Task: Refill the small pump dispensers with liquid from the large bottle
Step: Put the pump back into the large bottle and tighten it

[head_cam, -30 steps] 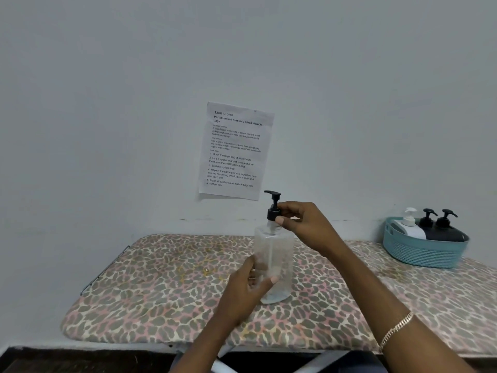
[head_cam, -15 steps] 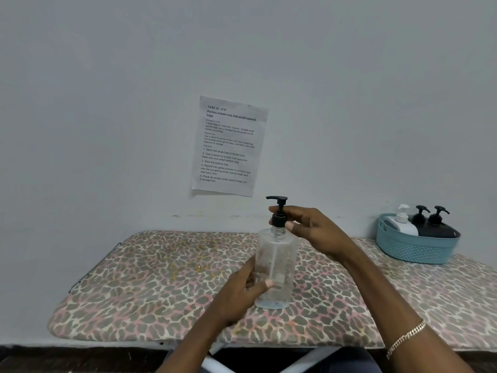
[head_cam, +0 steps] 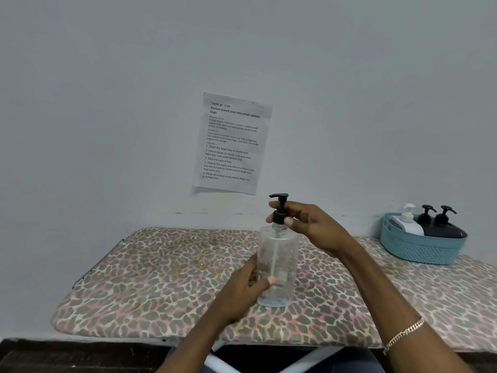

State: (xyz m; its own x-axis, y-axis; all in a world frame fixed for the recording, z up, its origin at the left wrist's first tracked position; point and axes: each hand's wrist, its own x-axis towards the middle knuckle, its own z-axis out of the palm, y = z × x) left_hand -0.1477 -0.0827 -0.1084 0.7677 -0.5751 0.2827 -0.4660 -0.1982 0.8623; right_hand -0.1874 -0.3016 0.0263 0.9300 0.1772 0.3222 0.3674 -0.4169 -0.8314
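Pump removal: dispenser braced.
Left hand [head_cam: 239, 290] wraps clear dispenser [head_cam: 279, 262], steadying it; right hand [head_cam: 309, 224] pinches pump collar [head_cam: 279, 217], apparently to unscrew.

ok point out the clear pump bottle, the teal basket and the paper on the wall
clear pump bottle [head_cam: 285, 253], head view, upper clear body
teal basket [head_cam: 419, 250], head view, ribbed front wall
paper on the wall [head_cam: 231, 146], head view, printed middle

Printed sheet [head_cam: 233, 143] on grey wall [head_cam: 107, 109] above leopard-print ironing board [head_cam: 161, 281], teal basket [head_cam: 422, 251] at right.
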